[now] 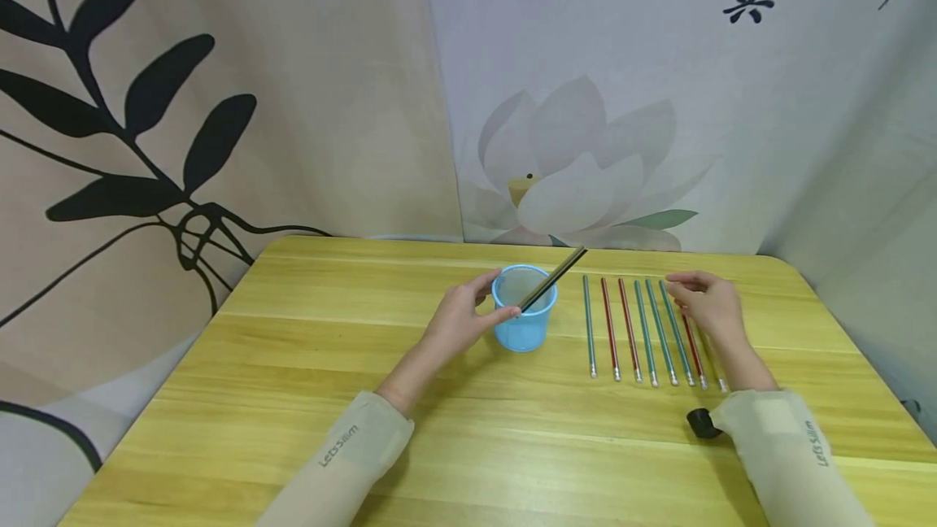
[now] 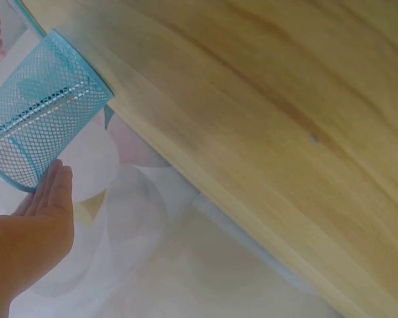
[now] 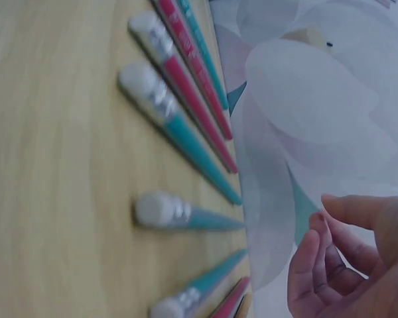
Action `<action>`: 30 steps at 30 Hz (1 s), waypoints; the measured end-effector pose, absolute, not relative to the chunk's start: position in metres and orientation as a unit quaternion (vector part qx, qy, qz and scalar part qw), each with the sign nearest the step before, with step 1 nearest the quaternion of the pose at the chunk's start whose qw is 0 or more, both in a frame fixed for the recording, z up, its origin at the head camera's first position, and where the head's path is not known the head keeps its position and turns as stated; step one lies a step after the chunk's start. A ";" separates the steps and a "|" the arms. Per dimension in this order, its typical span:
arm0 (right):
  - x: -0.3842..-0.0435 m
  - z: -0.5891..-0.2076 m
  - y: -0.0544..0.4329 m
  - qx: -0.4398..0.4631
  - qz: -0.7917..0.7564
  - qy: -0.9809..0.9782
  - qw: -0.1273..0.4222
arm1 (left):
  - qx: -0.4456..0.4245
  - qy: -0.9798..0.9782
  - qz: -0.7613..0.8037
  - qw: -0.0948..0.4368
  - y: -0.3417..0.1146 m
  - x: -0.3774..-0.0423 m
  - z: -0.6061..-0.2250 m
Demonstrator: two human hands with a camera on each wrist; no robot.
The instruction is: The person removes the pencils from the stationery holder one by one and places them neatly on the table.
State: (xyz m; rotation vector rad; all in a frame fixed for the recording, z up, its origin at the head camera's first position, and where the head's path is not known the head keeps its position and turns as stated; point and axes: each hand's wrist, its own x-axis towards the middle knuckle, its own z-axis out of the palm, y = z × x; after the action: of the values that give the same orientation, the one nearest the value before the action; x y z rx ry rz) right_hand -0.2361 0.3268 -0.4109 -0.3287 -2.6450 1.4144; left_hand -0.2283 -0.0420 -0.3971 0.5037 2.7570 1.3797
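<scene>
My left hand [image 1: 461, 317] [image 2: 34, 232] holds a light-blue mesh pen cup [image 1: 522, 333] [image 2: 46, 112] near its rim, thumb at the front and fingers on the left side. Dark and gold-toned pencils [image 1: 554, 277] lean in the cup, sticking out up to the right. Over the far right part of a pencil row is my right hand [image 1: 712, 307] [image 3: 345, 258], fingers loosely bent with nothing between them. Below it lie a teal pencil [image 1: 677, 332], a red pencil [image 1: 695, 352] and a gold-toned pencil [image 1: 716, 366], partly covered by the hand.
More teal and red pencils [image 1: 608, 324] lie side by side right of the cup, white erasers toward me. A small black object [image 1: 703, 424] shows at the right sleeve cuff. The wooden table [image 1: 293, 324] ends at a printed cloth backdrop [image 1: 351, 104].
</scene>
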 end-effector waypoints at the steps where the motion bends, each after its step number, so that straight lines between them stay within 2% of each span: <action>1: -0.236 -0.410 0.325 -0.105 0.467 -0.876 0.064 | 0.161 0.883 0.441 0.008 -0.042 -0.228 -0.397; 7: -0.234 -0.402 0.311 -0.080 0.464 -0.879 0.073 | 0.163 0.884 0.438 0.006 -0.042 -0.228 -0.397; 30: -0.230 -0.368 0.242 0.032 0.497 -0.865 0.051 | 0.166 0.880 0.445 0.005 -0.042 -0.227 -0.396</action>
State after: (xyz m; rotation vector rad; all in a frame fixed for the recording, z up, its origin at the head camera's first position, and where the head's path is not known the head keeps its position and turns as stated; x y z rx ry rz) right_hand -0.2297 0.2419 -0.3685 0.0964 -2.6339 1.5139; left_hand -0.2273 -0.0421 -0.3960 0.5211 2.7551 1.3947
